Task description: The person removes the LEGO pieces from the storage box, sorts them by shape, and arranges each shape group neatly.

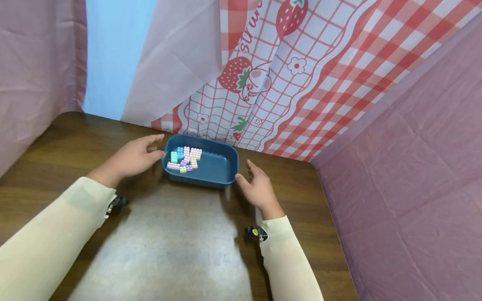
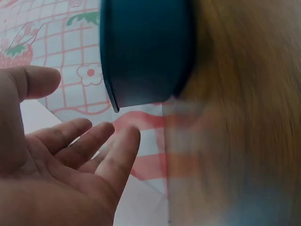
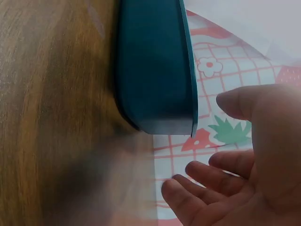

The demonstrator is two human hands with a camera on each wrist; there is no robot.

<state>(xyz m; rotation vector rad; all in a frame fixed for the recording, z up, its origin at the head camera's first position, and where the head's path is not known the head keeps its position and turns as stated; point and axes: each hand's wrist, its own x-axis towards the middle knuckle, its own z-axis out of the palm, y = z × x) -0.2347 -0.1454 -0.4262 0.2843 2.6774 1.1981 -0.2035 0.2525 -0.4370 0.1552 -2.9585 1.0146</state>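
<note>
A blue plastic bin (image 1: pixel 220 182) stands on the wooden table near the back wall. Several pastel building blocks (image 1: pixel 184 159) lie together in its left half. My left hand (image 1: pixel 137 156) is at the bin's left end, fingers extended and loosely spread; in the left wrist view a gap shows between the hand (image 2: pixel 89 155) and the bin wall (image 2: pixel 146 56). At the other end is my right hand (image 1: pixel 260 188), thumb close to the rim, fingers relaxed. The right wrist view shows that hand (image 3: pixel 225 174) apart from the bin's side (image 3: pixel 155 70).
Behind the bin hangs a strawberry-print checked cloth (image 1: pixel 271 83). A pinkish curtain (image 1: pixel 395 167) borders the right side and another curtain (image 1: pixel 37 62) the left. Bright glare lies on the wooden table (image 1: pixel 169 242) in front of the bin.
</note>
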